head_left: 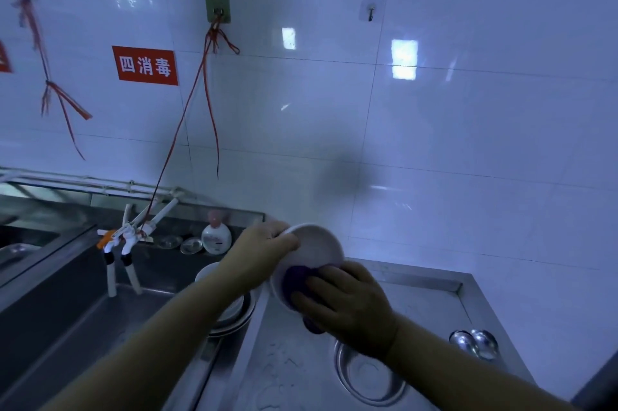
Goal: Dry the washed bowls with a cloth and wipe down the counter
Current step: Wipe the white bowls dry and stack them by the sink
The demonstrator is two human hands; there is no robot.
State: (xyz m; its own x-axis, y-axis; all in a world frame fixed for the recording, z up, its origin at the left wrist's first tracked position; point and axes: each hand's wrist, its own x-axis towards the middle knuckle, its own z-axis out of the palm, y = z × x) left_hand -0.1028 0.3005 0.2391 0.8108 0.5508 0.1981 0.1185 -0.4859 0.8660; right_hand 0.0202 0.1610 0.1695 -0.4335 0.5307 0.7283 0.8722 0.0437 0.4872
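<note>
My left hand grips the rim of a white bowl, held tilted above the steel counter. A purple cloth is pressed against the bowl's lower side by my right hand, whose fingers are closed over it; part of the cloth hangs below the hand. More white bowls sit stacked in the sink, partly hidden by my left forearm. Wet streaks show on the counter near its front.
A steel bowl rests on the counter under my right wrist. Two metal spoons lie at the counter's right edge. Two taps and a soap bottle stand behind the sink. The tiled wall is close behind.
</note>
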